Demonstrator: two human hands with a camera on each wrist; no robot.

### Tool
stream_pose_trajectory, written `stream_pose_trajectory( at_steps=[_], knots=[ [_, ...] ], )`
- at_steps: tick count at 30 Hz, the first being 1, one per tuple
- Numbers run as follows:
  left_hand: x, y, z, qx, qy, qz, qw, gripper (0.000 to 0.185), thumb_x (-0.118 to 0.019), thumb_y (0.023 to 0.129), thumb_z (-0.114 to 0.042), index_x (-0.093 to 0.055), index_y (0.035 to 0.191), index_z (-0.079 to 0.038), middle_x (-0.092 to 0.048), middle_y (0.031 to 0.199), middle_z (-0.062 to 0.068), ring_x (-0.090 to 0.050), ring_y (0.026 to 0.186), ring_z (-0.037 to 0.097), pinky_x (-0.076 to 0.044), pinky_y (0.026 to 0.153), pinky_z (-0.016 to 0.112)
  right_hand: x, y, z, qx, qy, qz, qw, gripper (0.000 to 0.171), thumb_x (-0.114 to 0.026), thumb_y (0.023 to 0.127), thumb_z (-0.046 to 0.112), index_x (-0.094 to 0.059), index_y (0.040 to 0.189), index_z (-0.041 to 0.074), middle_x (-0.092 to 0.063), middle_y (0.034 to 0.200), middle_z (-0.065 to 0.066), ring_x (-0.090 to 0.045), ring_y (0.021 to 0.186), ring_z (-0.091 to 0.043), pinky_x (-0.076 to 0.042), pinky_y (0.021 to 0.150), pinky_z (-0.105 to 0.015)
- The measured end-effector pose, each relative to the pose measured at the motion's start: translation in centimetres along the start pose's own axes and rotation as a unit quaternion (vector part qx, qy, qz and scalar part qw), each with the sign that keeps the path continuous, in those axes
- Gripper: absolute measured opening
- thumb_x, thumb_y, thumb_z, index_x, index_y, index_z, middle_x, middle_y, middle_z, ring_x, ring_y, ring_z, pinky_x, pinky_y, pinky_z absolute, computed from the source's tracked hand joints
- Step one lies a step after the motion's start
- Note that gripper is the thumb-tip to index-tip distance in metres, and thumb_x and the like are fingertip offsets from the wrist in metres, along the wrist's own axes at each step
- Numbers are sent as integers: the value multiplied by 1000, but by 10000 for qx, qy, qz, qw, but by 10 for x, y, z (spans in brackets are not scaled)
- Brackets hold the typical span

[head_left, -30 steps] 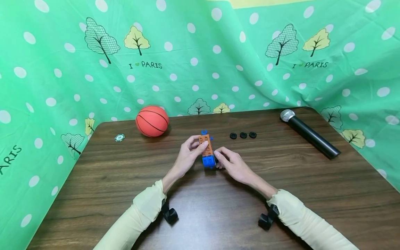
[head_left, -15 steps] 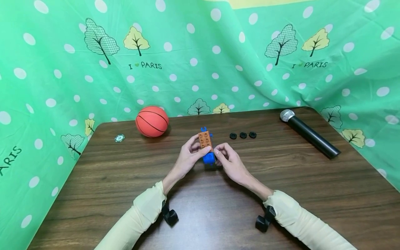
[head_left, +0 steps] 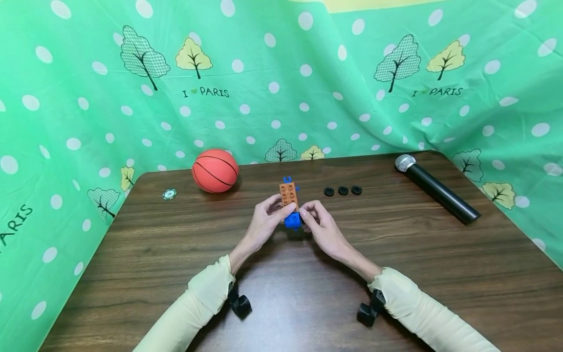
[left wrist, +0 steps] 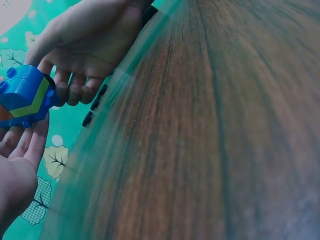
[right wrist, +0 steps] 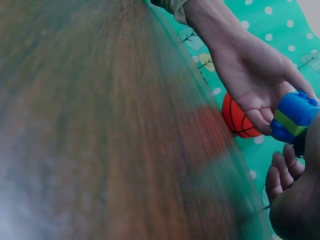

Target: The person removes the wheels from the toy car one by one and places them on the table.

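Observation:
In the head view my left hand (head_left: 262,222) grips a toy block car (head_left: 288,189) from its left side, thumb across the studs. The car has an orange studded body, a blue hook at the far end and small blue pegs at its sides. Its near end is a blue block (left wrist: 21,91) with a yellow-green stripe, seen in the left wrist view. My right hand (head_left: 324,227) is at the car's near right side, thumb and index finger pinching a black wheel (right wrist: 300,146) against it. That wheel is mostly hidden by the fingers and the block.
Three black wheels (head_left: 343,190) lie in a row behind my right hand. A small red basketball (head_left: 215,171) and a poker chip (head_left: 169,194) are at the back left of the wooden table (head_left: 281,313). A black microphone (head_left: 435,188) lies at the right.
The toy car has shifted slightly away from me. My left thumb now sits lower along its body, and my right hand has moved a little left with it.

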State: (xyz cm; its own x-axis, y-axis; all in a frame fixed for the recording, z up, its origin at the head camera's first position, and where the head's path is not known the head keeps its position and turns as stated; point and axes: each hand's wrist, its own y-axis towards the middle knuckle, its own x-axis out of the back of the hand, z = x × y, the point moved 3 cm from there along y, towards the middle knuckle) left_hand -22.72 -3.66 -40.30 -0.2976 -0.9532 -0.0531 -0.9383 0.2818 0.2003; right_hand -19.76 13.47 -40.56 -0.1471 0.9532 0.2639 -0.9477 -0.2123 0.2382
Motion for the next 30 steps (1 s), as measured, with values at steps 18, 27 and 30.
stream_pose_trajectory(
  at_steps=[18,27,30],
  knots=[
    [0,1,-3,-190,252,-220,9993,45,-69,97,-13,-61,138,5,-70,107,14,-69,98,18,-54,87,27,-6,-2,-1,102,-228,106,9996,23,-37,114,18,-52,117,0,-54,91,-13,-57,82,-27,-50,73,-35],
    [0,-1,-4,-254,222,-203,9992,43,-68,97,-13,-62,136,6,-70,102,11,-70,93,15,-54,84,26,-3,-4,1,868,-1052,-330,9901,17,-48,111,13,-63,114,4,-59,80,-3,-56,71,-19,-45,65,-30],
    [1,-1,-5,-264,220,-164,9993,44,-68,97,-14,-62,136,6,-70,100,9,-70,92,14,-54,82,26,-1,-4,1,1269,-1263,-431,9829,13,-51,109,8,-64,111,4,-55,77,2,-51,66,-13,-42,61,-28]
  ],
)
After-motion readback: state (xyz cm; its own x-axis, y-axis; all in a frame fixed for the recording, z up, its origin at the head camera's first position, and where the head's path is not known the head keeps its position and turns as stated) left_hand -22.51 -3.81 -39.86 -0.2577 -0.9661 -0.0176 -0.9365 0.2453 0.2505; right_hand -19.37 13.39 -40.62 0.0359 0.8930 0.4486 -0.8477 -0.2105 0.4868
